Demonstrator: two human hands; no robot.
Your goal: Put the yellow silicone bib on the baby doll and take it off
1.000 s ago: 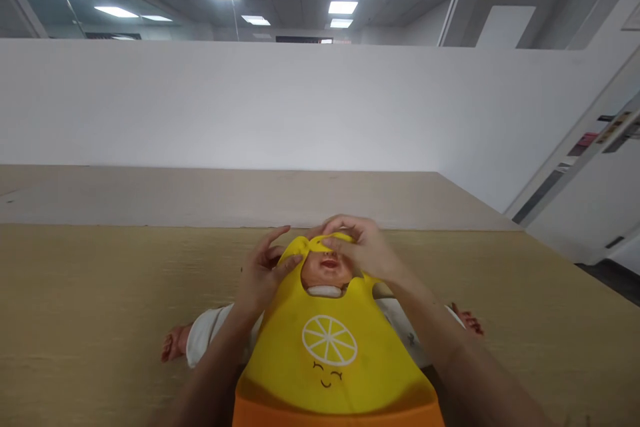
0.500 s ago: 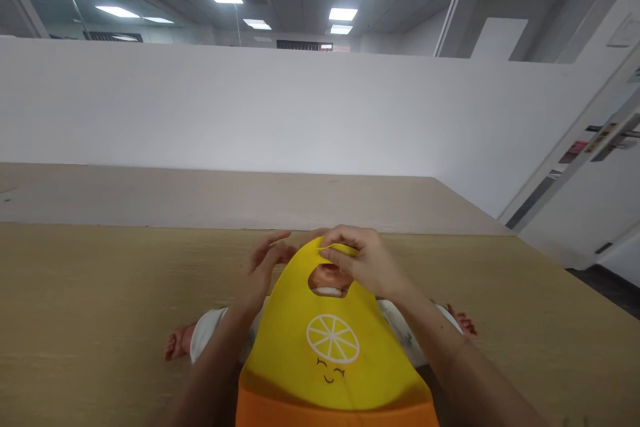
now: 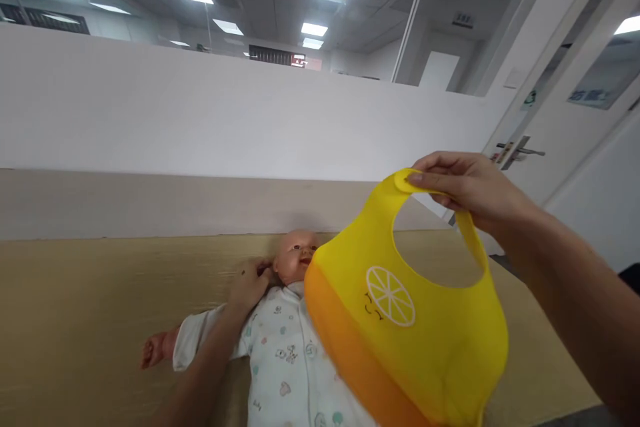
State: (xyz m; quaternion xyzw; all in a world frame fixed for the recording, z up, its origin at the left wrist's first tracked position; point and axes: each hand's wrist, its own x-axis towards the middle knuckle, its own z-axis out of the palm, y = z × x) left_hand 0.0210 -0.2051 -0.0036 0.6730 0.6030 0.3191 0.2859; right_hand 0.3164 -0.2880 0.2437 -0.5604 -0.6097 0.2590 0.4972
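pinching the bib (image 3: 415, 320) by its neck strap, my right hand (image 3: 465, 190) is holding it in the air at 3 o'clock of the doll (image 3: 290, 347), with the orange pocket hanging over the chest. my left hand (image 3: 253, 283) is resting at the doll's neck, at 9 o'clock of the head, fingers curled; i cannot tell if they are gripping. the doll is lying face up on the table (image 3: 75, 307).

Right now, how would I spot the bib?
Find the wooden table where a baby doll lies on its back. Beside the doll's head, the right hand holds the bib up by its strap. It alone is bright yellow, with an orange pocket and a lemon-slice face.
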